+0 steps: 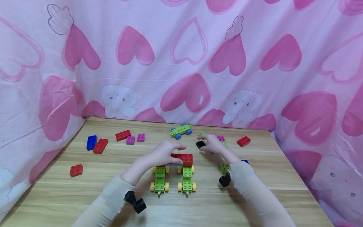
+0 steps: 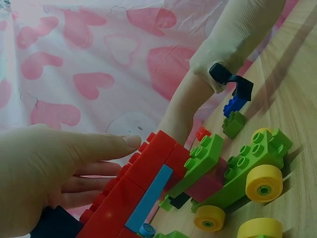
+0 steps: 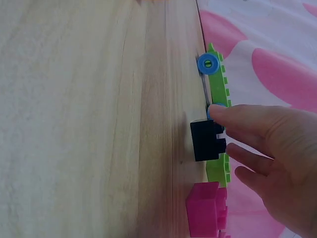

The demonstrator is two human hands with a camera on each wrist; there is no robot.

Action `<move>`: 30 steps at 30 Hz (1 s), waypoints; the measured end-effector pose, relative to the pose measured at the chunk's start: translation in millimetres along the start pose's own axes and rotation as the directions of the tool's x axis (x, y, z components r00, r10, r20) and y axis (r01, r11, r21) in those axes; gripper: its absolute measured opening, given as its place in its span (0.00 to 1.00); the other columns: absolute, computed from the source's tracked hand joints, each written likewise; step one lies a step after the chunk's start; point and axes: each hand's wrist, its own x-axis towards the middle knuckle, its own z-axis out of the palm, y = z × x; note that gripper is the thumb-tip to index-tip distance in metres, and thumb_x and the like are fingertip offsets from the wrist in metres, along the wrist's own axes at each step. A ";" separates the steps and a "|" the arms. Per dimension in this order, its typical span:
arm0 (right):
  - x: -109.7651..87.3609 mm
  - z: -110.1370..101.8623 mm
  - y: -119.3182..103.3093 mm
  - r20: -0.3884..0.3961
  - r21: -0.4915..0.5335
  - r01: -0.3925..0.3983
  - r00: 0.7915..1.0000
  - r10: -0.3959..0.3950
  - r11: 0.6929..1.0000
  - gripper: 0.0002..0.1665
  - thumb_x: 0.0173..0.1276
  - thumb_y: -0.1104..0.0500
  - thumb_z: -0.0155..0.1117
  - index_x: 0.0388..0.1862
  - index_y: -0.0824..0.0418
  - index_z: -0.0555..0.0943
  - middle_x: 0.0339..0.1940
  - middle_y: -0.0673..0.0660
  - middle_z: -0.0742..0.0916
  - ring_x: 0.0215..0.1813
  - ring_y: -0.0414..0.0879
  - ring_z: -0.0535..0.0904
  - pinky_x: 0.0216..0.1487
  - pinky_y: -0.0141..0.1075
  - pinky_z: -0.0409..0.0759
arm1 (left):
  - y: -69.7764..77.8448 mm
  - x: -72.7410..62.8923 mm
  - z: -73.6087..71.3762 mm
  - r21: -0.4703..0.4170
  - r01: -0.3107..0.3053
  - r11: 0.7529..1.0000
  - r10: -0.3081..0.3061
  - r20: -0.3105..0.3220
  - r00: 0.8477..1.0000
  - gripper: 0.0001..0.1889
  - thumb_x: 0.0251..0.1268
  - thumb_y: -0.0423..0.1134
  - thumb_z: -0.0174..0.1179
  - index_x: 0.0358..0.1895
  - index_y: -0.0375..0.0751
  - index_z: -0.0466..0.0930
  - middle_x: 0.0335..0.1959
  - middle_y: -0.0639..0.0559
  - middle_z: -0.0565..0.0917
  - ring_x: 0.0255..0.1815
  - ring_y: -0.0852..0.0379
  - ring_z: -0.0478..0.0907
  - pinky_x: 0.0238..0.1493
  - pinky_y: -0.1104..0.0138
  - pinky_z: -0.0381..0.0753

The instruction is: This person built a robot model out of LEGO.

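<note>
My left hand [image 1: 164, 153] arches over a row of red bricks [image 1: 187, 160], thumb on the near side and straight fingers beyond. Under that row is a blue strip [image 2: 151, 196]. The row bridges two green wheeled bases [image 1: 187, 181] with yellow wheels [image 2: 264, 183]. At the left palm, a dark block [image 2: 55, 223] shows partly; what it belongs to is unclear. Farther right, my right hand [image 1: 212, 144] has thumb and fingertips at a small black brick [image 3: 204, 141], seemingly pinching it. Its studs face the palm. Whether it is off the table cannot be seen.
Behind lies a green wheeled base with blue wheels [image 1: 181, 130]. Pink bricks [image 3: 203, 210] and a green brick [image 1: 224, 168] are near the right arm. Several red, blue and pink bricks lie left; a red brick [image 1: 244, 141] lies far right. A heart-patterned curtain [image 1: 181, 63] surrounds the table.
</note>
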 end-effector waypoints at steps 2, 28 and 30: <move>2.0 0.9 1.5 0.012 -0.024 0.005 1.000 -0.005 1.000 0.31 0.58 0.64 0.73 0.62 0.65 0.78 0.62 0.65 0.81 0.66 0.62 0.74 0.64 0.55 0.74 | 0.4 -0.2 0.7 0.002 0.002 1.000 -0.002 0.003 1.000 0.26 0.59 0.44 0.69 0.61 0.41 0.78 0.57 0.48 0.84 0.59 0.53 0.80 0.59 0.59 0.80; 9.9 5.6 4.0 0.023 -0.069 -0.005 1.000 0.007 0.998 0.26 0.57 0.64 0.73 0.57 0.64 0.82 0.55 0.66 0.84 0.55 0.59 0.80 0.53 0.48 0.81 | 3.4 -0.8 3.3 0.072 0.037 0.997 -0.041 0.051 0.998 0.21 0.59 0.43 0.69 0.56 0.42 0.83 0.54 0.50 0.85 0.57 0.54 0.81 0.58 0.60 0.80; 7.9 4.2 1.6 0.009 -0.061 0.011 1.000 -0.010 0.998 0.26 0.57 0.62 0.74 0.57 0.65 0.82 0.54 0.65 0.85 0.54 0.58 0.80 0.54 0.49 0.80 | 3.4 -1.0 3.0 0.072 0.039 0.997 -0.042 0.051 0.998 0.21 0.59 0.43 0.69 0.56 0.42 0.83 0.54 0.49 0.85 0.57 0.54 0.81 0.58 0.60 0.80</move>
